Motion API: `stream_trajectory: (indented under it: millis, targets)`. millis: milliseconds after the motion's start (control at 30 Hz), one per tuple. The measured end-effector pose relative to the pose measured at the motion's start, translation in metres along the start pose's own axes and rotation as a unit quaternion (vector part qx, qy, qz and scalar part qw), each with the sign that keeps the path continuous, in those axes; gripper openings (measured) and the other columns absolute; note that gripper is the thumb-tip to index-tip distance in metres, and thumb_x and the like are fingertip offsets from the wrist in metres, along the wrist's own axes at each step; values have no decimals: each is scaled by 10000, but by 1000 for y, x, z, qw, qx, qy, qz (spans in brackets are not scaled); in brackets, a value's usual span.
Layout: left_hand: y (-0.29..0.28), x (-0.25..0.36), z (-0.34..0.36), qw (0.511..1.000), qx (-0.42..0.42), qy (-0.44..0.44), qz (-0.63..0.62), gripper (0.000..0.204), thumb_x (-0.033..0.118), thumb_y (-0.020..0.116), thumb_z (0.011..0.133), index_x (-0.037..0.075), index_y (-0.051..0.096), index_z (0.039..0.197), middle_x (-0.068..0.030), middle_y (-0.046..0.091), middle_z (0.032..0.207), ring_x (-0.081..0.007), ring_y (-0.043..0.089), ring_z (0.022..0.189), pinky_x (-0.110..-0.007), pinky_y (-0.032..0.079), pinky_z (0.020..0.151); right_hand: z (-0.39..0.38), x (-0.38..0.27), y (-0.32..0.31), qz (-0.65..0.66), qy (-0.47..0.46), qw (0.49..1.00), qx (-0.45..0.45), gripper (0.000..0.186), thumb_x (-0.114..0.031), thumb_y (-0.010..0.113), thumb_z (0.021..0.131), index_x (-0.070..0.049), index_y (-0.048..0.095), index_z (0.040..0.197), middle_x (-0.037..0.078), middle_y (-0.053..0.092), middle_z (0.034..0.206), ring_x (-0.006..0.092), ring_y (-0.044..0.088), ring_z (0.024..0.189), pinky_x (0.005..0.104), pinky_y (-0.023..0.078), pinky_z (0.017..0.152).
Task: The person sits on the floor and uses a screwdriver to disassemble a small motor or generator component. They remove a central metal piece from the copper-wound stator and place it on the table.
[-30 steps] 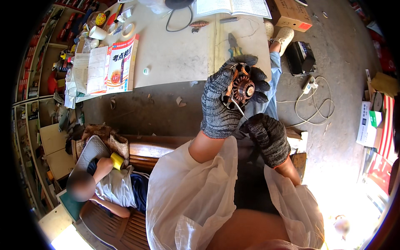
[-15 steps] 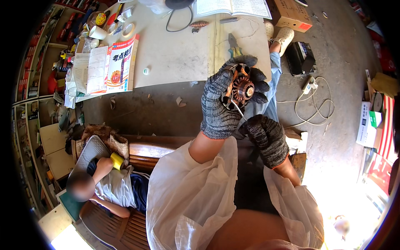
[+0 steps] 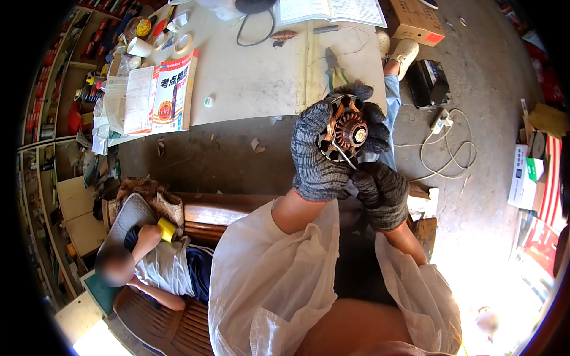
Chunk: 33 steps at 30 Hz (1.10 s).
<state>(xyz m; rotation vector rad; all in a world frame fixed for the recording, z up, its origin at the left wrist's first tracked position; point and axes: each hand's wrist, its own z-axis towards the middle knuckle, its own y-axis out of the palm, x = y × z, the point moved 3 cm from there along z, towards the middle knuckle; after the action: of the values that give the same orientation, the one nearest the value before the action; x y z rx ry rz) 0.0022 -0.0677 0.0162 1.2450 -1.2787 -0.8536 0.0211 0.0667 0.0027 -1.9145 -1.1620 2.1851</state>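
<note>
Gloved in grey knit, my left hand [image 3: 316,155] grips a motor armature [image 3: 351,130] with copper windings and a round commutator facing up. Its fingers curl round the far and right sides of the core. In a closed grip, my right hand [image 3: 381,193] holds a thin metal screwdriver [image 3: 343,154], whose shaft slants up-left to the windings beside the commutator. The handle is hidden inside the glove. Just beyond the armature, pliers [image 3: 335,68] with yellow-green grips lie on the table [image 3: 249,83].
Books [image 3: 172,95], tape rolls [image 3: 183,43] and a white cup [image 3: 139,47] occupy the table's left. An open book [image 3: 332,9] lies at the back. On the right floor are a black battery-like box [image 3: 428,84] and a power strip [image 3: 441,121]. A person [image 3: 166,264] lies on a wooden bench at left.
The armature and my left hand have shifted slightly right and down, with the armature tilting a little. My right hand has moved slightly; its screwdriver stays against the windings.
</note>
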Motion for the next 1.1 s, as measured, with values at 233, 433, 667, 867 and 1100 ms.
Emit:
stream_trajectory:
  millis: [233,433,667,867,1100]
  targets:
    - [-8,-3,0,999,-15,-42,11,543,385,489,844,-45,480,1177,-201,587,1060,-314,597,917,-439,503,809,-6,-3,8,-67,-92,988,101,189,-242,594,821,-103,625,946,96,625,899,300,604,755,398,464,635]
    - [0,-2,4,999,26,-5,31,452,328,481,864,-47,516,1115,-187,615,969,-309,636,804,-430,561,677,2,8,10,-60,-91,992,68,213,-217,578,836,-77,596,997,123,616,895,326,595,781,410,467,648]
    - [-25,-4,17,999,13,-42,-6,450,321,466,862,-68,542,1076,-197,629,906,-318,643,758,-455,560,659,15,48,30,214,34,962,-165,273,-217,491,904,-1,547,1061,98,585,835,197,558,725,314,462,668]
    - [-62,-9,32,992,99,18,79,529,429,497,809,-38,564,1050,-182,623,922,-312,620,802,-454,529,705,29,45,39,53,-53,995,-71,255,-201,444,902,-5,573,1005,177,612,809,308,598,733,367,469,665]
    - [-51,2,28,995,82,-37,38,489,391,536,794,-23,571,1051,-151,633,917,-277,632,777,-412,550,706,34,33,42,57,4,994,-97,245,-192,424,900,-9,577,958,171,609,751,300,601,708,392,474,646]
